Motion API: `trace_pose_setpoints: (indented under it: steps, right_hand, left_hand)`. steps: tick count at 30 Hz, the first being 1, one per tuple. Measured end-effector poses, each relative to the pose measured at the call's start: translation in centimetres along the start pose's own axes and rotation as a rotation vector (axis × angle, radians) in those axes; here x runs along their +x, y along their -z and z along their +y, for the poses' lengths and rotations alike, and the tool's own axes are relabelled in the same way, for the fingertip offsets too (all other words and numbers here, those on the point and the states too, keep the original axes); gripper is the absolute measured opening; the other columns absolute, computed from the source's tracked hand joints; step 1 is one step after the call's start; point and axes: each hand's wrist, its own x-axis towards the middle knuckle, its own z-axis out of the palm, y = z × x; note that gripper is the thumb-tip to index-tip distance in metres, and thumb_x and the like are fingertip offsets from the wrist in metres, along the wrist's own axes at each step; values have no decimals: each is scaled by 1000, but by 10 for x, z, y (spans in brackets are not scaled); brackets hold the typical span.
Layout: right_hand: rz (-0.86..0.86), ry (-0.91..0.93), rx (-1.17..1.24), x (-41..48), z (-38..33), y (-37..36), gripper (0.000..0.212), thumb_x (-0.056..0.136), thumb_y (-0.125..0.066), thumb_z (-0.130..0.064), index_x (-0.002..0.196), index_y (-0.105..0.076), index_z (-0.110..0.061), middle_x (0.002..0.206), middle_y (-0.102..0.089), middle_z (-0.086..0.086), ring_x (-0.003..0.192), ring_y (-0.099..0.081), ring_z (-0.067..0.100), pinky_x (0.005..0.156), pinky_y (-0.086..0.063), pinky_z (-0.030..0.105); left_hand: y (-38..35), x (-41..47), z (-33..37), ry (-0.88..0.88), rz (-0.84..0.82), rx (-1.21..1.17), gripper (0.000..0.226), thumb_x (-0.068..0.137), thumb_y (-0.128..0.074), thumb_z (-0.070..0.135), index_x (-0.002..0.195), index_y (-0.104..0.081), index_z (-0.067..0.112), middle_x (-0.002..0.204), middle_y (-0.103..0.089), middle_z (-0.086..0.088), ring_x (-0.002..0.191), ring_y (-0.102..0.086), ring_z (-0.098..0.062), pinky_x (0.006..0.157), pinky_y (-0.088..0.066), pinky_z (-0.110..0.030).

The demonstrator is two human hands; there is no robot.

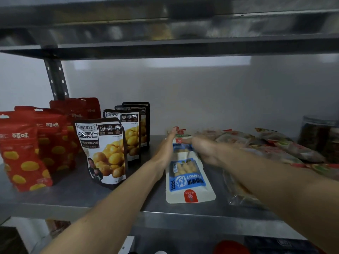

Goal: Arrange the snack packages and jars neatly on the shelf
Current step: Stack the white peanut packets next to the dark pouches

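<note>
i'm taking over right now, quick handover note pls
Left hand: open, flat against the left edge of the peanut packs.
Right hand: open, resting on their right side.
Done: red pouches and chestnut pouches stand in rows at the left.
Left: square up the peanut packs, then sort the loose heap of packs and the jars at the right.

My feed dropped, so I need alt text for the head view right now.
The left hand and right hand flank a row of white-and-blue peanut packets lying flat on the metal shelf. Red pouches and black-and-white chestnut pouches stand upright at left; loose packets are heaped at right.
</note>
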Motion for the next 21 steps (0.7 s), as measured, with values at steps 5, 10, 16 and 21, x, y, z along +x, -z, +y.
trace_pose_setpoints:
  steps: [5,10,16,21]
  right_hand:
    - [74,7,-75,10,-1,7,28,93,-52,-25,108,-69,-7,96,-75,13,91,-71,34,88,-56,47]
    - [68,-18,-62,21,-2,16,35,98,-46,-30,113,-67,-7,100,-75,14,100,-69,32,98,-49,46]
    - [23,-7,-1,38,-3,11,37,94,-53,-35,114,-67,-6,102,-75,13,100,-70,32,95,-52,49]
    - [23,-12,31,40,-4,10,34,96,-52,-31,114,-66,-6,103,-74,14,100,-70,34,92,-54,49]
  left_hand:
    - [0,7,-2,2,38,-35,57,93,-32,63,98,-71,22,92,-76,-3,89,-72,-22,97,-48,-42]
    - [-2,19,6,54,46,-253,63,93,-29,64,100,-66,14,79,-74,-9,68,-70,-21,64,-53,-31]
    - [-4,38,5,54,32,-336,75,88,-26,72,108,-66,11,86,-75,-12,69,-72,-23,59,-56,-30]
    - [-5,43,1,52,-1,-257,73,91,-21,70,97,-66,12,75,-75,-8,62,-71,-19,57,-55,-28]
